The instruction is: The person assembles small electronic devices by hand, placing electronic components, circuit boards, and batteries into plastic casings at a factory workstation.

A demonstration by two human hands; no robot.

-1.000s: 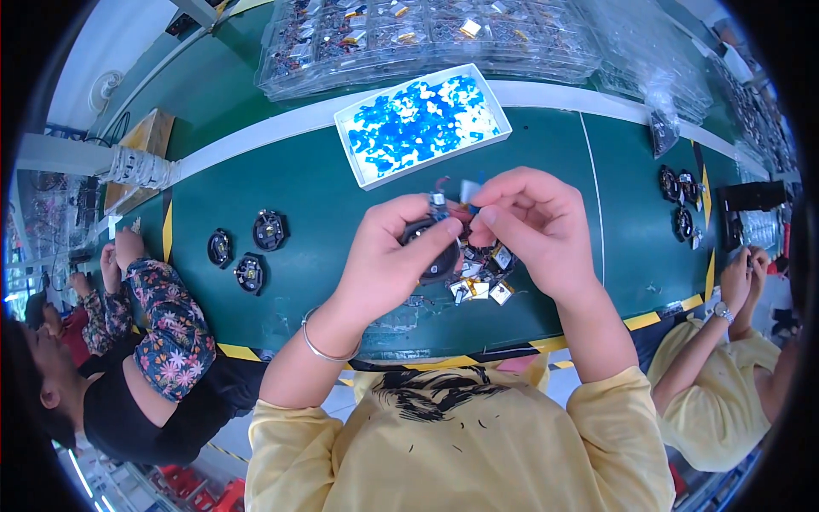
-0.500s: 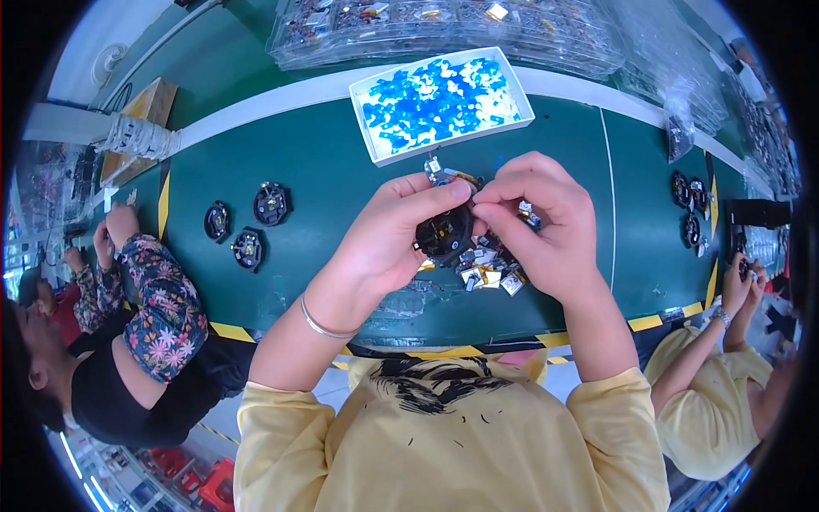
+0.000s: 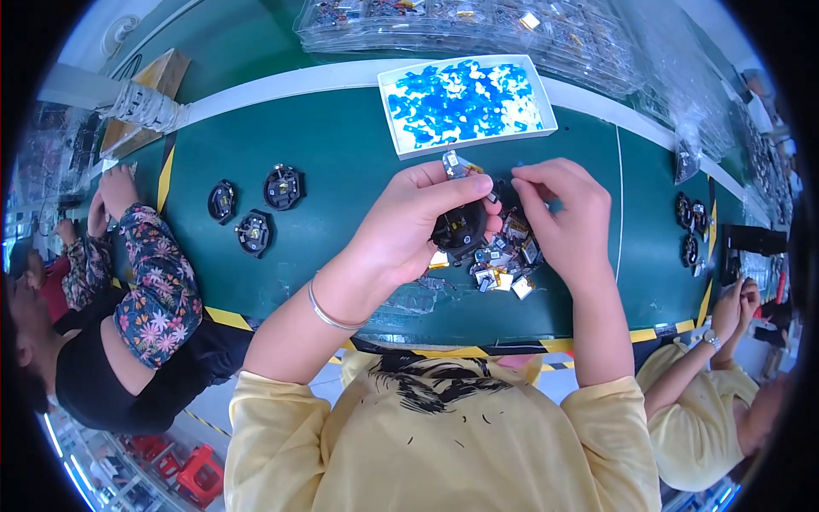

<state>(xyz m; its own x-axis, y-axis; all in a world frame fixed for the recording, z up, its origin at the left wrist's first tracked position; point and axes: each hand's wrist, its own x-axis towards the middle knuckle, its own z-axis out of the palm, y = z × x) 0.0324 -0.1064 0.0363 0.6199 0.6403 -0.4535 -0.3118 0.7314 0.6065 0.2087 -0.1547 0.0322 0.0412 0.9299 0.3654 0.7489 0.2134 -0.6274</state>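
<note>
My left hand [image 3: 399, 218] is closed around a round black plastic housing [image 3: 461, 229], with my thumb pressed across its upper edge. A small silver-and-white electronic part [image 3: 452, 160] sticks up beyond that thumb. Just to the right, my right hand [image 3: 573, 213] hovers apart from the housing, its thumb and forefinger brought together. What those fingertips hold, if anything, is too small to make out. Under and between both hands lies a loose pile of small electronic parts [image 3: 505, 282], silver, white and yellow; my right hand partly covers it.
A white box [image 3: 397, 143] of blue and white pieces stands beyond my hands. Three similar black housings [image 3: 282, 187] lie at left, with more [image 3: 689, 213] at far right. Clear plastic trays [image 3: 392, 39] line the back. Co-workers sit on both sides of the green table [image 3: 341, 128].
My right hand has drawn away from the housing toward the right, so a gap now separates the two hands. My left hand keeps its hold. The whole view has shifted slightly.
</note>
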